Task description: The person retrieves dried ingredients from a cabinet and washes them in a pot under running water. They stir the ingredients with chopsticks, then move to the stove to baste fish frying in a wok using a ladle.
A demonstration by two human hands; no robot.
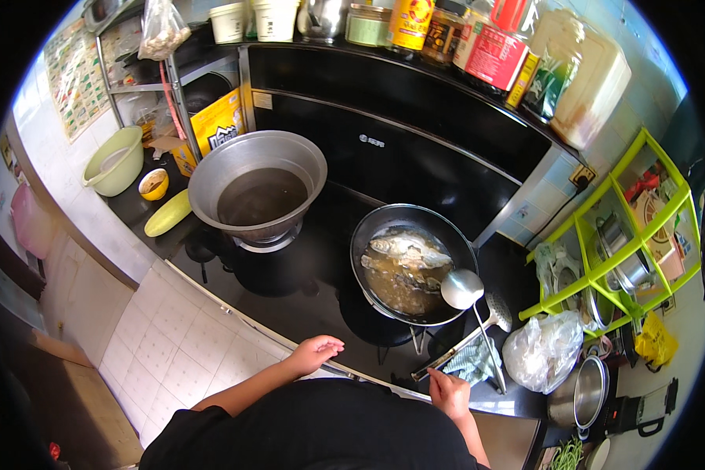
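Note:
My left hand (316,355) hovers at the counter's front edge, fingers loosely bent and holding nothing. My right hand (451,394) is closed, its fingertips at the handle end of a slotted spatula (497,312) that lies slantwise on the counter. Right of the burner, a metal ladle (462,289) has its bowl over the pan's right rim and its handle slanting down across a checked cloth (476,362). Inside the black frying pan (358,276), fish (409,251) sits in bubbling brownish liquid.
A wide metal pot (315,168) of dark liquid stands on the left burner, beside a pale green gourd (168,214). At right are a plastic bag (544,351), a green rack (591,251) and a steel pot (590,392). Jars and bottles (411,25) line the back ledge.

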